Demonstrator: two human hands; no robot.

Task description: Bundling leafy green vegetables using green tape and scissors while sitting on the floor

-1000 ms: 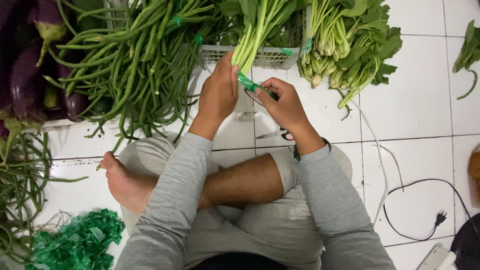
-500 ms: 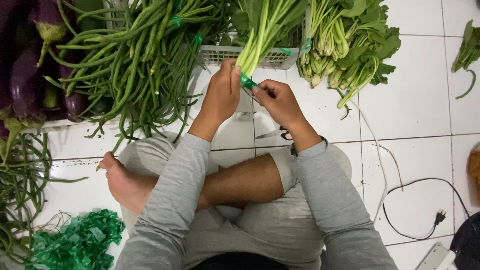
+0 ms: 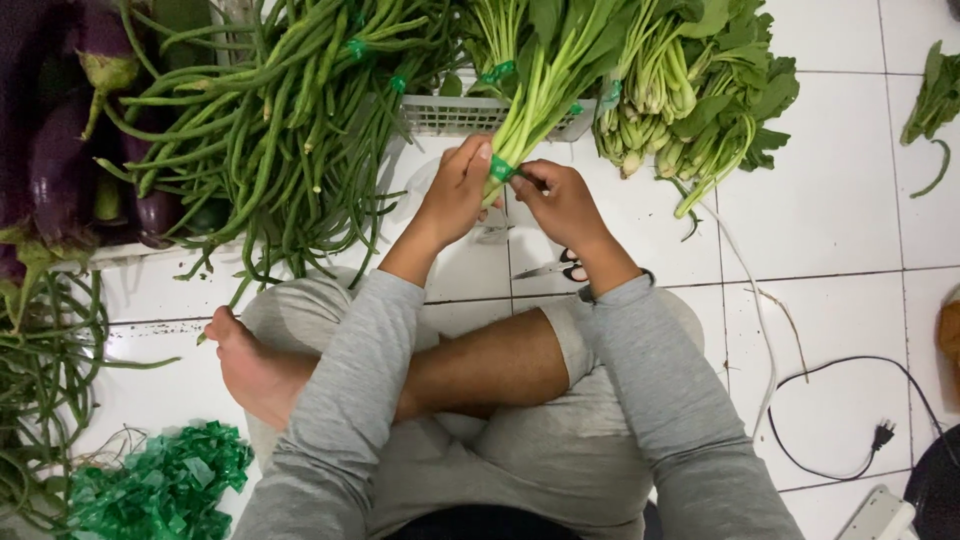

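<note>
Bunch of leafy greens [image 3: 540, 90]: pale green stalks pressed tight together, fanning up into darker leaves, bound low on the stems by a green tie [image 3: 500, 168]. Held just above the white tiled floor [image 3: 830, 230], in front of a white slotted plastic basket [image 3: 450, 113]. Left hand [image 3: 455, 195] wrapped around the stems beside the tie, thumb up against them. Right hand [image 3: 560, 200] pinching at the tie from the other side, fingers bent, touching the stalks.

Smooth, glossy tiles with dark grout lines. Long, thin, limp string beans [image 3: 270, 130] heaped to the left, some banded green. Shiny purple eggplants [image 3: 60, 160] at the far left edge. More tied greens [image 3: 700, 100] lying to the right. Scissors [image 3: 560, 267] flat on the floor, partly hidden under the right wrist. Crinkly pile of green ties [image 3: 160, 485] by the bare foot [image 3: 250, 365]. Black cord with plug [image 3: 860, 430] curling at lower right.

Open tile to the right of the hands; left side crowded.
</note>
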